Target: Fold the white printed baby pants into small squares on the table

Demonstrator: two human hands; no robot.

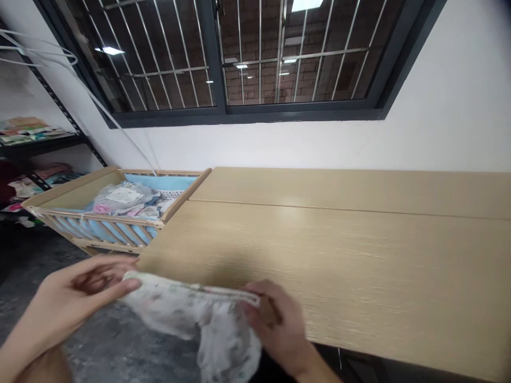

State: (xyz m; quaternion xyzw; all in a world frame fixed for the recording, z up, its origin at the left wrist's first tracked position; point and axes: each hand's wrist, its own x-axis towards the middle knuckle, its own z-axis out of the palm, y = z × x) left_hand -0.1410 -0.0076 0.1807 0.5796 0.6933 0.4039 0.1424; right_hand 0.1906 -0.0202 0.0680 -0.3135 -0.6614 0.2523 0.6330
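A small white patterned garment, apparently baby pants with an elastic waist, hangs stretched between my hands at the near left edge of the wooden table. My left hand pinches one end of its upper edge between thumb and fingers. At the other end my right hand grips the waistband, its fingers partly blurred. The lower part of the cloth droops in loose folds over the floor side, and its bottom runs out of view.
Left of the table stands a wooden crib with blue lining, holding clothes and a clear plastic bag. A black shelf with folded textiles is at far left. A barred window is above; a white cable hangs down the wall.
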